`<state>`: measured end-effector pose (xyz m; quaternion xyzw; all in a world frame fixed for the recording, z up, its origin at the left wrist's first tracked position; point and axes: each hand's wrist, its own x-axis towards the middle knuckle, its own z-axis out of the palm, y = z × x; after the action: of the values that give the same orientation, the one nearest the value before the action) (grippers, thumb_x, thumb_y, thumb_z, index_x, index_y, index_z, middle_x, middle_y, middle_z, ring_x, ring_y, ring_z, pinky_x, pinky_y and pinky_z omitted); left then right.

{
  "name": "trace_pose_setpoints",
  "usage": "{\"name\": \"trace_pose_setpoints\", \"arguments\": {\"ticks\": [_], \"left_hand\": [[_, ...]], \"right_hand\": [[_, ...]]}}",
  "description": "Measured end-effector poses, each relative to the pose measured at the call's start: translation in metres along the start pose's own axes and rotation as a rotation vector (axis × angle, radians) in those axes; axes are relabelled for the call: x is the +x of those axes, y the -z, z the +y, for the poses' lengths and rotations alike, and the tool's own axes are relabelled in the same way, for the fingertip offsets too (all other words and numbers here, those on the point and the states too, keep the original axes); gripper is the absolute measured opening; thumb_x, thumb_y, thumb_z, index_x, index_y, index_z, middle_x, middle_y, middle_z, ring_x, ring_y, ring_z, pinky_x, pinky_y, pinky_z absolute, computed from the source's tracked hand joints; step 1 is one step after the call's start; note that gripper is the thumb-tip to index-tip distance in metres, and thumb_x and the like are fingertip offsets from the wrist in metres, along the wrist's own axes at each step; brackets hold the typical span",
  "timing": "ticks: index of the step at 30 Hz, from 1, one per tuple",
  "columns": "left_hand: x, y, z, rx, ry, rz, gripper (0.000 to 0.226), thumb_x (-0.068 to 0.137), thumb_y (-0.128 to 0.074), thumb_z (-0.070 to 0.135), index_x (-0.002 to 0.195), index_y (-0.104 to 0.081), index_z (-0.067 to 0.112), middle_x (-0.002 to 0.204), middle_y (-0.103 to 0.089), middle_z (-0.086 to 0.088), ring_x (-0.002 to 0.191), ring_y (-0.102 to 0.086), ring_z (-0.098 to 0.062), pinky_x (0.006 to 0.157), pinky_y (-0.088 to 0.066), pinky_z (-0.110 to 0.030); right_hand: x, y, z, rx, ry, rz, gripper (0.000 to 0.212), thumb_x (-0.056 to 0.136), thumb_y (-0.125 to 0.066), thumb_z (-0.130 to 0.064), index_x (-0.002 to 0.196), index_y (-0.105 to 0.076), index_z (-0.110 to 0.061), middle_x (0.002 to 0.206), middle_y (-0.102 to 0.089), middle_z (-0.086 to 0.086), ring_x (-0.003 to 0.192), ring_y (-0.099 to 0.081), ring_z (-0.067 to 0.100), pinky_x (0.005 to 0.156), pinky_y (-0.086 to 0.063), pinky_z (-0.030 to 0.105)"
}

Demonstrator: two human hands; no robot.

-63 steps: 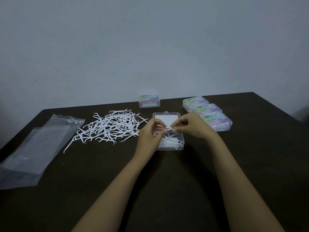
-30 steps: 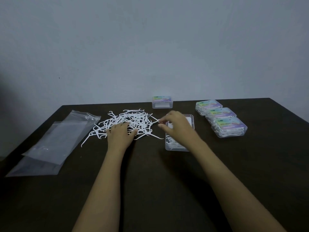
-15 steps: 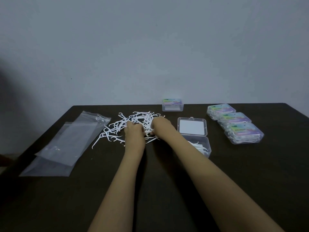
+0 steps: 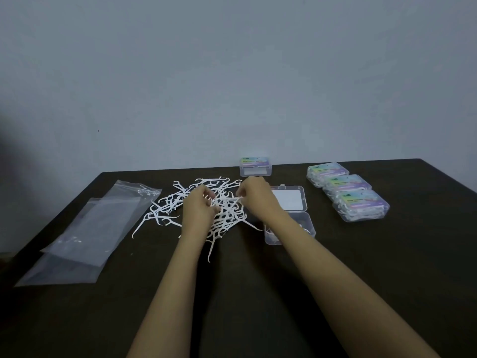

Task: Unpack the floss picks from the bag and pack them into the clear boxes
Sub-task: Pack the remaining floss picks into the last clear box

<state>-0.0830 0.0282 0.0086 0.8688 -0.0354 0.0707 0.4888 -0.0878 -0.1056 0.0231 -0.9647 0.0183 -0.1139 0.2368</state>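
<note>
Both hands in the floss picks [image 4: 227, 215] pile, mid-table [image 4: 387, 267]. Left hand [image 4: 198, 210] grip curled on a clump, right hand [image 4: 255, 200] grip pinching one pick. Open clear box [image 4: 308, 226] just right of pile. Bags [image 4: 90, 228] far left.

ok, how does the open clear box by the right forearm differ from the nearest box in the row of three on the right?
Lid: the open box has its lid folded back toward the wall; the row box is shut.
Fill: the open box looks nearly empty, while the row box is packed with floss picks.
Lid face: the open box shows a plain white panel, the row box a colourful label.
Both are clear plastic and similar in shape.
</note>
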Motion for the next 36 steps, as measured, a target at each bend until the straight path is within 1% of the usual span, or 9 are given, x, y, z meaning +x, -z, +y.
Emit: {"name": "trace_pose_setpoints", "arguments": {"ticks": [5,8,10,12,14,17,23,30,36], "left_hand": [[-0.005,0.01,0.014,-0.204,0.012,-0.057,0.018,0.076,-0.072,0.0,0.084,-0.061,0.012,0.069,-0.056,-0.002,0.058,-0.054,-0.013,0.045,-0.045,-0.021],[-0.008,0.012,0.016,-0.38,0.025,-0.076,0.017,0.075,-0.073,0.001,0.082,-0.063,0.013,0.077,-0.061,-0.006,0.061,-0.056,-0.014,0.053,-0.049,-0.022],[-0.01,0.01,0.018,-0.484,0.027,-0.08,0.02,0.075,-0.073,-0.001,0.079,-0.063,0.016,0.078,-0.062,-0.008,0.058,-0.057,-0.013,0.058,-0.049,-0.022],[-0.012,0.007,0.023,-0.582,0.049,-0.084,0.021,0.076,-0.071,-0.003,0.08,-0.062,0.016,0.075,-0.062,-0.005,0.053,-0.06,-0.004,0.052,-0.048,-0.014],[-0.016,0.003,0.029,-0.683,0.086,-0.101,0.02,0.077,-0.069,-0.004,0.082,-0.061,0.014,0.075,-0.063,-0.004,0.052,-0.061,-0.001,0.048,-0.047,-0.013],[-0.022,-0.007,0.037,-0.849,0.153,-0.132,0.02,0.078,-0.066,-0.006,0.08,-0.059,0.013,0.069,-0.065,-0.002,0.057,-0.06,-0.008,0.048,-0.047,-0.016],[-0.044,-0.039,0.048,-1.042,0.194,-0.193,0.023,0.08,-0.061,-0.01,0.074,-0.054,0.011,0.061,-0.062,0.003,0.052,-0.058,-0.004,0.047,-0.047,-0.015],[-0.057,-0.049,0.059,-0.853,0.045,-0.12,0.022,0.076,-0.068,-0.007,0.077,-0.058,0.013,0.071,-0.063,-0.002,0.06,-0.061,-0.01,0.053,-0.05,-0.018],[-0.065,-0.062,0.075,-0.381,-0.278,-0.206,0.027,0.07,-0.075,-0.003,0.089,-0.065,0.014,0.076,-0.063,0.006,0.064,-0.058,0.009,0.062,-0.05,-0.008]], "right_hand": [[-0.02,0.039,0.014,0.255,-0.028,0.126,0.022,0.08,-0.068,-0.004,0.103,-0.07,-0.003,0.1,-0.071,0.011,0.086,-0.064,0.014,0.085,-0.046,0.02],[-0.031,0.053,0.028,0.461,-0.085,0.204,0.023,0.076,-0.072,-0.003,0.099,-0.072,-0.004,0.089,-0.072,0.01,0.075,-0.064,0.01,0.078,-0.049,0.021],[-0.04,0.06,0.034,0.703,-0.123,0.25,0.025,0.074,-0.072,0.002,0.098,-0.071,-0.003,0.08,-0.071,0.007,0.066,-0.065,0.008,0.071,-0.054,0.024],[-0.048,0.067,0.041,0.834,-0.145,0.288,0.027,0.075,-0.071,0.003,0.1,-0.07,-0.005,0.075,-0.068,-0.001,0.058,-0.063,-0.002,0.061,-0.052,0.014],[-0.056,0.074,0.048,0.81,-0.158,0.288,0.023,0.077,-0.071,-0.004,0.098,-0.07,-0.013,0.075,-0.067,-0.009,0.06,-0.063,-0.005,0.057,-0.049,0.007],[-0.068,0.08,0.061,0.721,-0.178,0.247,0.019,0.079,-0.069,-0.006,0.093,-0.069,-0.017,0.079,-0.066,-0.008,0.07,-0.063,0.002,0.062,-0.049,0.011],[-0.077,0.08,0.08,0.541,-0.154,0.066,0.018,0.08,-0.067,-0.003,0.096,-0.071,-0.009,0.081,-0.065,-0.006,0.075,-0.06,0.002,0.06,-0.049,0.008],[-0.079,0.088,0.089,0.428,-0.081,-0.097,0.02,0.081,-0.066,-0.003,0.1,-0.071,-0.009,0.093,-0.068,-0.001,0.08,-0.061,0.0,0.062,-0.047,0.004],[-0.082,0.097,0.103,0.421,-0.117,0.019,0.023,0.083,-0.064,-0.003,0.104,-0.069,-0.009,0.093,-0.066,0.004,0.084,-0.06,0.009,0.069,-0.046,0.012]]}}
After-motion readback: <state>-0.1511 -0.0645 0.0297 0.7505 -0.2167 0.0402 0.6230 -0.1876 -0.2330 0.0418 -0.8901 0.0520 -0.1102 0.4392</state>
